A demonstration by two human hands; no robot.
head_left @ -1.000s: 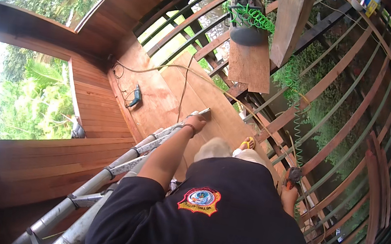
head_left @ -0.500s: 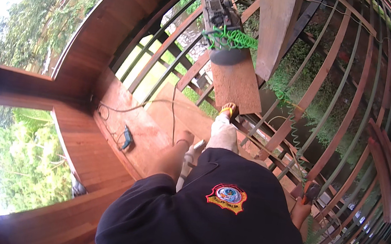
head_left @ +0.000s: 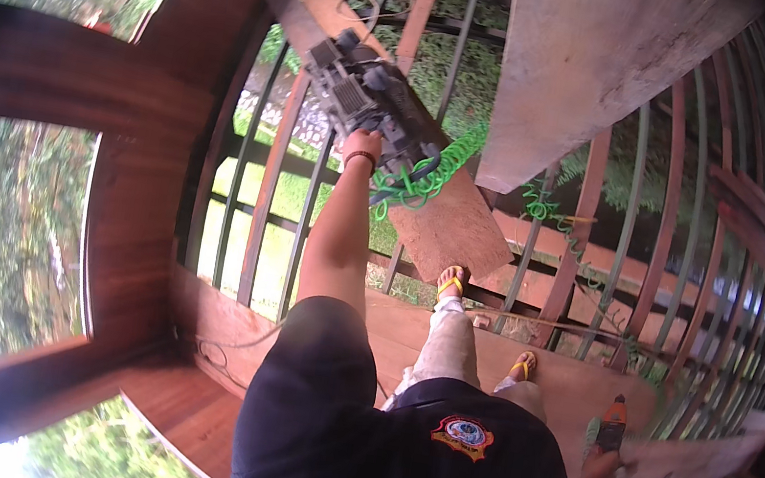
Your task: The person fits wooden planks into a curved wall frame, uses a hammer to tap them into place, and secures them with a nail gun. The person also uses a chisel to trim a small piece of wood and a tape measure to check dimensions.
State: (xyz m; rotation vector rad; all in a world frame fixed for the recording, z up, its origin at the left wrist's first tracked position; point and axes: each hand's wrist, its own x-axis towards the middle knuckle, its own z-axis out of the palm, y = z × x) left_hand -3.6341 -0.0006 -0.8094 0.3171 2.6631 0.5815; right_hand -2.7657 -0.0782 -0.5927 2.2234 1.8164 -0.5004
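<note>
My left arm is stretched forward, and my left hand (head_left: 361, 145) is closed on the near end of a dark air compressor (head_left: 379, 95), at its fittings. The compressor stands on a brown board (head_left: 452, 235) laid across the joists. A green coiled hose (head_left: 431, 179) loops around its near end. Low on the right, my right hand (head_left: 601, 465) grips an orange-and-black air tool (head_left: 613, 422), held out beside my body. More green coil shows beside that tool. My fingertips on the compressor are partly hidden.
Open floor joists (head_left: 587, 230) with gaps down to plants surround the boards. A wide timber post (head_left: 592, 92) rises just right of the compressor. My sandalled feet (head_left: 453, 279) stand at the boards. Stacked planks (head_left: 759, 231) lie far right; window openings (head_left: 8, 232) are at left.
My left hand has gone from beside my body forward to the compressor. The view has turned and moved nearer to the compressor. The tool stays in my right hand.
</note>
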